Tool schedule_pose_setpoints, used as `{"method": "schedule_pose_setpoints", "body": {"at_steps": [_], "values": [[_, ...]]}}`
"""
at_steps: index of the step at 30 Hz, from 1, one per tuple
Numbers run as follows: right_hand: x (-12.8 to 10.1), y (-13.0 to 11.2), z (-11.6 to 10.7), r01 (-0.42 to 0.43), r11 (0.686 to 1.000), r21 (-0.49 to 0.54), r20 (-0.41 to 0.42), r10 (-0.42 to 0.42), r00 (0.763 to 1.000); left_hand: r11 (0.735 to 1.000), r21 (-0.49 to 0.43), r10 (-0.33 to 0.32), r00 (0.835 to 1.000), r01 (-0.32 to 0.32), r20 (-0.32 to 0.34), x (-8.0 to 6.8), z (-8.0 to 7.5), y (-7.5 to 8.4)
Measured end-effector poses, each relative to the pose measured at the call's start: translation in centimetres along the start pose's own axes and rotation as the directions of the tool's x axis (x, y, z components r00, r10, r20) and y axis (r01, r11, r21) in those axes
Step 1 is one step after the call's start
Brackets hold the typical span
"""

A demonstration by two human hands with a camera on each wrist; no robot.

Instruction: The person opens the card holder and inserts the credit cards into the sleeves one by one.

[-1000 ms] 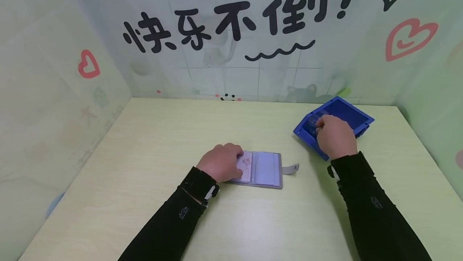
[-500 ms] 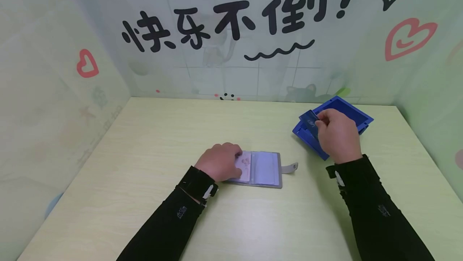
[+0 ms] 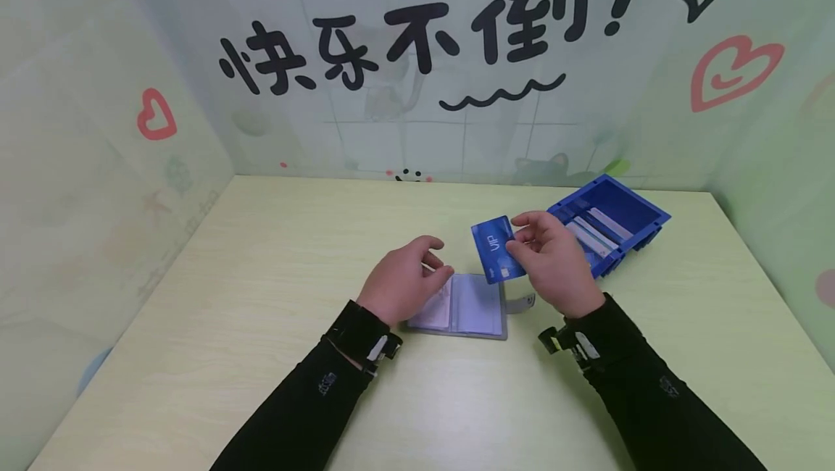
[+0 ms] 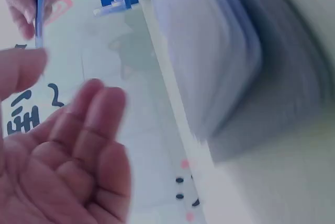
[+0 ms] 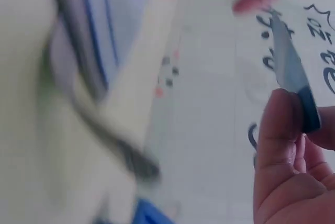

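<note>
A blue VIP card (image 3: 497, 252) is pinched between the thumb and fingers of my right hand (image 3: 554, 264), raised to the right of centre. In the right wrist view the card (image 5: 293, 72) shows nearly edge-on. My left hand (image 3: 404, 279) hovers over the left part of an open card holder (image 3: 479, 304), fingers loosely bent with nothing in them. The left wrist view shows its palm and relaxed fingers (image 4: 99, 135). Clear sleeves line the card holder, with a pinkish card (image 3: 440, 311) in the left one, and a grey snap strap (image 3: 520, 303) sticks out at its right.
A blue bin (image 3: 626, 210) with several cards (image 3: 593, 234) inside stands at the back right, behind my right hand. Printed walls (image 3: 391, 138) close off the back and both sides of the pale wooden table (image 3: 293, 239).
My right hand has drawn the blue card out of the bin and carried it left toward the card holder. The left hand has lifted off the holder, its fingers loosening.
</note>
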State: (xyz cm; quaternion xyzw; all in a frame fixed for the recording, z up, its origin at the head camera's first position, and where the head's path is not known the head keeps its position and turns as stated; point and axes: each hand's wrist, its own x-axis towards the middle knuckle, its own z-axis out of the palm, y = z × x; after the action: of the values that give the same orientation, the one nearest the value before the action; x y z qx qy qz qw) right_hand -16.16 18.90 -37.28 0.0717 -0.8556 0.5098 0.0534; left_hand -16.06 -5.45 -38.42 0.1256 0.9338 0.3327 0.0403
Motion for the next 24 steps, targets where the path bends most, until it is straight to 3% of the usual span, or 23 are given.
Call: {"method": "schedule_pose_setpoints", "body": {"at_steps": [3, 7, 16, 20, 24], "values": [[-0.3, 0.1, 1.4, -0.032, 0.993, 0.117, 0.051, 0.026, 0.998, 0.992, -0.124, 0.029, 0.999, -0.031, -0.018, 0.0, 0.2, 0.3], [-0.6, 0.1, 2.4, -0.082, 0.981, 0.177, 0.104, 0.065, 0.992, 0.975, -0.216, 0.043, 0.999, -0.047, -0.022, 0.0, 0.4, 0.6], [-0.5, 0.6, 3.0, -0.075, 0.986, 0.150, 0.214, 0.042, 0.976, 0.968, -0.245, 0.033, 0.998, -0.047, -0.061, 0.1, 0.2, 0.6], [-0.2, 0.8, 2.9, -0.059, 0.997, 0.055, 0.290, 0.040, 0.956, 0.982, -0.188, 0.007, 0.999, -0.017, -0.053, 0.2, -0.2, 0.4], [-0.2, 0.8, 2.8, -0.046, 0.985, -0.166, 0.361, 0.104, 0.927, 0.994, -0.111, -0.020, 1.000, 0.018, -0.017, 0.3, -0.4, 0.0]]}}
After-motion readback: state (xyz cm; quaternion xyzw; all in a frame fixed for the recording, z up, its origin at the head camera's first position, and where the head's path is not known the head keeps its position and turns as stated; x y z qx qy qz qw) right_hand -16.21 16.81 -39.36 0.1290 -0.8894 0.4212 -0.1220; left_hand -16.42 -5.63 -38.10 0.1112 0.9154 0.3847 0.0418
